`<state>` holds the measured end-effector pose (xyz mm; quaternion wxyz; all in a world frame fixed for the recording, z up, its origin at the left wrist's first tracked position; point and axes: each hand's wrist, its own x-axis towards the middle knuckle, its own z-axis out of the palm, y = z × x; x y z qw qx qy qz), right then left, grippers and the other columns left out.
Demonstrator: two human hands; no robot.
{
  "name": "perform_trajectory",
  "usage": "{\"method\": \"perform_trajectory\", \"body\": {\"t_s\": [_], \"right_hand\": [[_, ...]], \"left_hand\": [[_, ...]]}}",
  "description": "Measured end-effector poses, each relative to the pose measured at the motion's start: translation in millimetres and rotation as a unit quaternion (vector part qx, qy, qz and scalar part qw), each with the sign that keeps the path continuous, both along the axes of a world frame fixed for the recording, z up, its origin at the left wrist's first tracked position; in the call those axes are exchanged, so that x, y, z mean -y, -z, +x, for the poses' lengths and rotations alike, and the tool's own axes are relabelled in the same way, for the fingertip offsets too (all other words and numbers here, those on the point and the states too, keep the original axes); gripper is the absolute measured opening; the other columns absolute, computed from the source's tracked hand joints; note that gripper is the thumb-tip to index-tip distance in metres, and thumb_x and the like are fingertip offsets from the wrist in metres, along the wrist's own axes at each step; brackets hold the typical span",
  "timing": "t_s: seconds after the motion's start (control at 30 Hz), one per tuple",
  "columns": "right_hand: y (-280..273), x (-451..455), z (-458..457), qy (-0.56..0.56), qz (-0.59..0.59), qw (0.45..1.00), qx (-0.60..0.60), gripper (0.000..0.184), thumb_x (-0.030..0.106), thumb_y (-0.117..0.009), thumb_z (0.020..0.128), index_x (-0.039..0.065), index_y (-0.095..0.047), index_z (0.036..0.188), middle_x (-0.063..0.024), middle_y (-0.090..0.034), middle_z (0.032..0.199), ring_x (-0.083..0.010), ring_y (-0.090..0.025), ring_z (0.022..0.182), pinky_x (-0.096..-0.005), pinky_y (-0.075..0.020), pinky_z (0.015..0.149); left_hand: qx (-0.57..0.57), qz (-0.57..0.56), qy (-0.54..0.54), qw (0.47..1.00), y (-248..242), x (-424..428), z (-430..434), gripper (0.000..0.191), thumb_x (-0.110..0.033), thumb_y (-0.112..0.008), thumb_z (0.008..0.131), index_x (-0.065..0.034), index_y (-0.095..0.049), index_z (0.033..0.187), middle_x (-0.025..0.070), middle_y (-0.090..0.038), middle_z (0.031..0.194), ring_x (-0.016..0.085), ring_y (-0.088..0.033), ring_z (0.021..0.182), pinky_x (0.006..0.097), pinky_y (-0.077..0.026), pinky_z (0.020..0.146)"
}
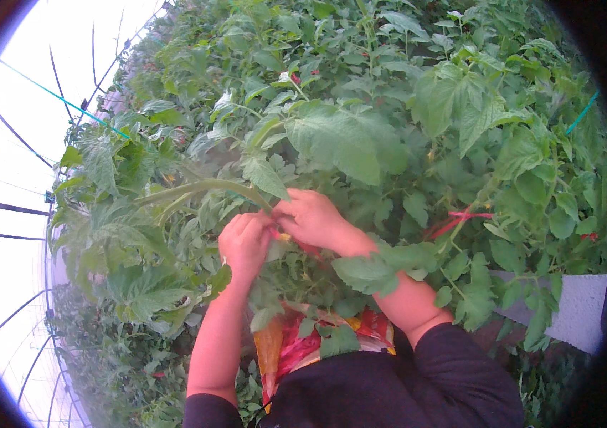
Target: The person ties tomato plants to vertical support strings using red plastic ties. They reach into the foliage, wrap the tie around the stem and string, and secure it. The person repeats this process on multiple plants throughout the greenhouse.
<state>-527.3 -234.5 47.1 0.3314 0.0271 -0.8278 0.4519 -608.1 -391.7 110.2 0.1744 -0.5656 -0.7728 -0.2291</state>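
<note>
My left hand [244, 243] and my right hand [306, 216] meet at a thick, bent tomato stem [212, 184]. Between their fingertips is a red plastic tie strip [274, 232], pinched from both sides against the stem. A loose red length trails beneath my right hand. Close to the fingers shows a yellow tomato flower [283, 237]. At my waist hangs an open printed bag [268, 348] with a bundle of pink-red strips [298, 348] inside. Leaves cover part of the bag and my right forearm.
Dense tomato plants [346, 139] surround my arms. Another red tie [463, 215] is knotted around a stem at right. A teal string [62, 99] runs at upper left beside the greenhouse frame [6, 208]. A pale grey slab-like surface [576, 307] lies at lower right.
</note>
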Motion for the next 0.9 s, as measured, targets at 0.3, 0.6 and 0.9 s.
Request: {"method": "perform_trajectory", "body": {"t_s": [0.3,0.6,0.9], "right_hand": [[10,1,-9,-0.179,-0.456,0.863,0.126,0.026,0.026,-0.066,0.092,0.0,-0.069,0.092,-0.0052,-0.07,0.081,-0.0091,-0.061,0.071,-0.0278,-0.0485,0.065],[18,1,0,-0.005,-0.434,0.89,0.142,0.016,0.016,-0.064,0.092,0.002,-0.067,0.099,0.0001,-0.066,0.084,-0.0087,-0.059,0.076,-0.0253,-0.0476,0.071],[22,3,4,0.017,-0.416,0.908,0.053,0.012,0.012,-0.068,0.089,0.003,-0.068,0.097,0.0021,-0.061,0.08,-0.0085,-0.054,0.07,-0.0269,-0.0453,0.06]], "left_hand": [[-0.041,0.093,0.036,0.994,17,-2,-2,0.02,0.004,-0.074,0.068,-0.0041,-0.067,0.085,0.0118,-0.07,0.086,0.029,-0.068,0.078,0.0369,-0.055,0.068],[0.228,0.121,-0.063,0.964,33,18,-5,0.009,0.0,-0.073,0.08,-0.0018,-0.066,0.086,0.0067,-0.067,0.086,0.014,-0.062,0.073,0.0262,-0.049,0.064],[0.501,0.202,-0.002,0.842,19,4,-3,0.009,0.0,-0.065,0.088,-0.0004,-0.064,0.097,0.0058,-0.07,0.097,0.009,-0.062,0.083,0.0243,-0.05,0.077]]}}
